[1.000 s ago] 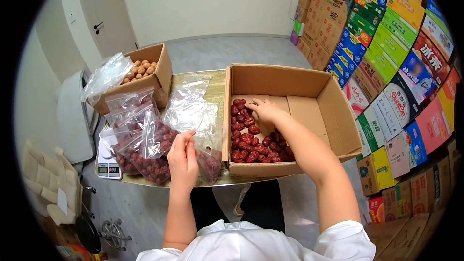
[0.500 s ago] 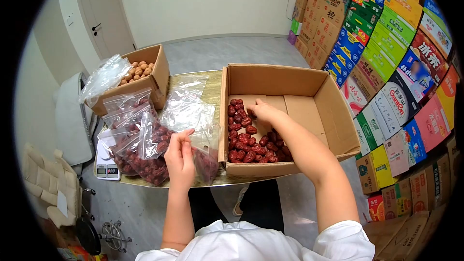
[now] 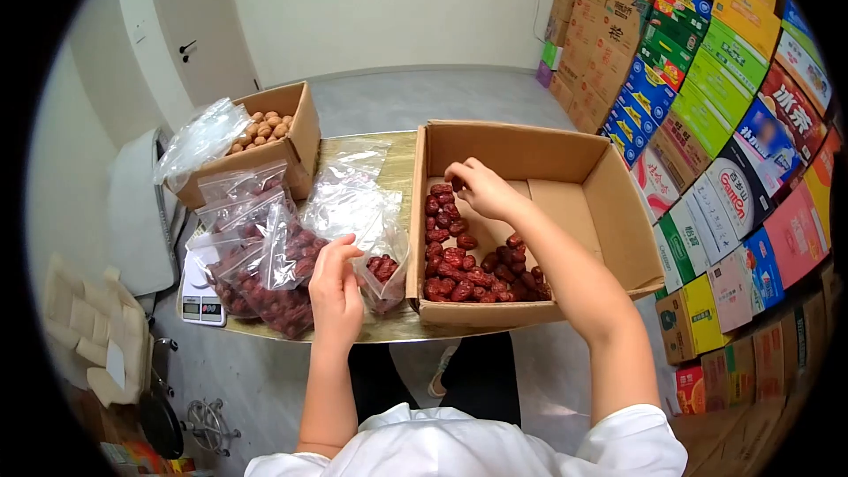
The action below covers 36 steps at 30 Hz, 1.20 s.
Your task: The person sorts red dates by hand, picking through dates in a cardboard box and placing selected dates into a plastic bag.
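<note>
My right hand (image 3: 480,190) is over the left part of a large cardboard box (image 3: 565,203), fingertips pinched on a dark red dried date (image 3: 457,184). Below it, loose dried dates (image 3: 464,274) lie along the box's left side and front corner. My left hand (image 3: 336,278) is held with its fingers stretched and slightly curved, holding nothing that I can see. Right beside it stands a clear plastic bag (image 3: 386,276) with some dates inside. Filled zip bags of dates (image 3: 274,269) are heaped to the left of that hand.
A digital kitchen scale (image 3: 203,302) sits under the filled bags at the table's left edge. Flat clear bags (image 3: 349,203) lie mid-table. Behind the heap is a box of walnuts (image 3: 305,137) with plastic bags (image 3: 201,137) on it. Stacked cartons (image 3: 671,115) line the right wall.
My right hand has lifted from the box's floor toward its back left, a date in its fingertips. My left hand stays by the bag, whose dates now show more clearly.
</note>
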{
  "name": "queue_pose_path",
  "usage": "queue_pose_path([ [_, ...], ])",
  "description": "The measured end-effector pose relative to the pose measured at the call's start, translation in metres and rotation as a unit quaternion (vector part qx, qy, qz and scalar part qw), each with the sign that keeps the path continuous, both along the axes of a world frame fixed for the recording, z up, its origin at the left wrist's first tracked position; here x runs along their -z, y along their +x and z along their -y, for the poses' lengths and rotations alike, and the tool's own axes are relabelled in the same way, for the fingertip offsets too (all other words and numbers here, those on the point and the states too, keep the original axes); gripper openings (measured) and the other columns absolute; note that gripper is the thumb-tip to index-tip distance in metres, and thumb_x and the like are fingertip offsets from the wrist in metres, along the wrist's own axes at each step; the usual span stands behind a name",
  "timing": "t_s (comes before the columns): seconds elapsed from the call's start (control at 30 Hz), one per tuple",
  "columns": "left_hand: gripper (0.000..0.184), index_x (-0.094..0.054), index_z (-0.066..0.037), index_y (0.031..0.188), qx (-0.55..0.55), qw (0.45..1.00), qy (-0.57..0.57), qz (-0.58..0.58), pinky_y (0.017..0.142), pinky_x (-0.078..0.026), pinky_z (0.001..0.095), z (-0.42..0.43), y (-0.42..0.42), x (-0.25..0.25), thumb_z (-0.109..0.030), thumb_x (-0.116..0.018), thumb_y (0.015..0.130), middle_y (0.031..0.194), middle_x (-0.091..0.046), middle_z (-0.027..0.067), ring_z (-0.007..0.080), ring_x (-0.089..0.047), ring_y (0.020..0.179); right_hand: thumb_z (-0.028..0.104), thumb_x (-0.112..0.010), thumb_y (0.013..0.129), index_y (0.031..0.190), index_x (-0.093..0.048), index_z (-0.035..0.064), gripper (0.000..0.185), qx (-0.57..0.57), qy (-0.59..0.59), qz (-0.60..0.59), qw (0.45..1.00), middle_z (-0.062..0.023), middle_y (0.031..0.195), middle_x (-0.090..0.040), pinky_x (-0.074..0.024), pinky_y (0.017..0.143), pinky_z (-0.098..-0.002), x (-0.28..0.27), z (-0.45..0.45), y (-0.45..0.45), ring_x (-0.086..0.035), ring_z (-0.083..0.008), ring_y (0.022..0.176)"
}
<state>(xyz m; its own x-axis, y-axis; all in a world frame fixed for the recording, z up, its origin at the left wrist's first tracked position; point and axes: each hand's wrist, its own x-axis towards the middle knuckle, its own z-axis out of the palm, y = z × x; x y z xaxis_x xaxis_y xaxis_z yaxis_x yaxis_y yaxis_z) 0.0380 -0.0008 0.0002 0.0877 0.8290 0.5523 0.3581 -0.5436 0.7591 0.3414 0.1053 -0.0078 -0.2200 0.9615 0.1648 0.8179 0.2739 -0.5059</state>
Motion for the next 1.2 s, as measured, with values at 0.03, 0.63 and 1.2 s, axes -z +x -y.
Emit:
queue_pose_path([
  [0.03, 0.019, -0.057, 0.001, 0.099, -0.005, 1.0, 0.001, 0.0, 0.063, -0.046, 0.0252, 0.0, -0.001, -0.001, 0.011, -0.046, 0.088, 0.12, -0.064, 0.0157, 0.0129, -0.056, 0.069, -0.002, -0.06, 0.088, 0.119, -0.058, 0.0128, 0.034, -0.032, 0.024, -0.04, 0.998, -0.015, 0.116, -0.054, -0.0511, 0.092, -0.0403, -0.015, 0.006, -0.009, -0.061, -0.0321, 0.106],
  [0.63, 0.013, -0.055, 0.0, 0.097, -0.016, 1.0, 0.007, 0.002, 0.069, -0.053, 0.0359, -0.002, 0.004, 0.007, 0.01, -0.052, 0.089, 0.113, -0.062, 0.0199, 0.0336, -0.063, 0.094, 0.003, -0.06, 0.09, 0.131, -0.055, 0.0174, 0.043, -0.3, 0.179, -0.001, 0.937, -0.0098, 0.13, -0.054, -0.0376, 0.104, -0.0555, -0.047, 0.067, -0.094, -0.056, -0.0277, 0.12],
  [1.2, 0.038, -0.065, -0.001, 0.101, 0.178, 0.964, 0.152, -0.126, 0.061, -0.048, 0.0297, 0.017, 0.002, -0.02, 0.01, -0.054, 0.067, 0.132, -0.06, 0.0199, 0.0241, -0.061, 0.075, 0.012, -0.072, 0.083, 0.123, -0.062, 0.0068, 0.041, -0.027, -0.119, 0.138, 0.983, -0.0197, 0.118, -0.067, -0.0527, 0.09, -0.0449, 0.01, 0.004, -0.007, -0.064, -0.0359, 0.11],
])
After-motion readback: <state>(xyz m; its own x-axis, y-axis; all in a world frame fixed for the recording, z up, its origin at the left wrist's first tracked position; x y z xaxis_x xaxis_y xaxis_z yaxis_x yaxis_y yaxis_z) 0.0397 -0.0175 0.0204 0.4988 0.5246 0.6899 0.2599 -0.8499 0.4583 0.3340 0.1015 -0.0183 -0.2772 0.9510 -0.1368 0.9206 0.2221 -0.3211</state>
